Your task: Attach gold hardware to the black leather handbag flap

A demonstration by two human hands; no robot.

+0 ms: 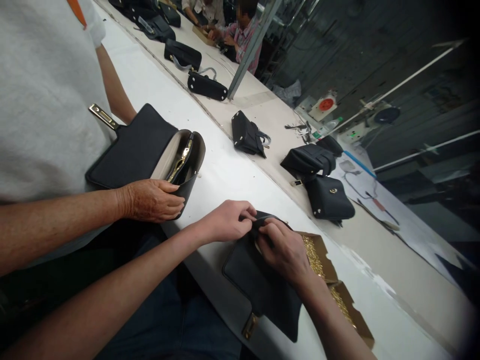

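Note:
A black handbag (262,285) lies in front of me, its flap spread toward me with a gold clasp plate (249,326) at the tip. My left hand (230,221) pinches the bag's upper edge, fingers bent and closed. On the same edge, just to the right, my right hand (283,245) is closed with its fingers curled over the opening. What lies under my fingertips is hidden. Right beside my right wrist stands a cardboard box (330,267) of small gold-coloured metal parts, with a second box (362,320) nearer to me.
At my left, a co-worker's hand (152,201) rests on another black handbag (133,145), whose flap is open. Several black bags, including one with a gold emblem (330,197), stand along the white table (225,175). A metal post (251,52) rises at the back, near other people.

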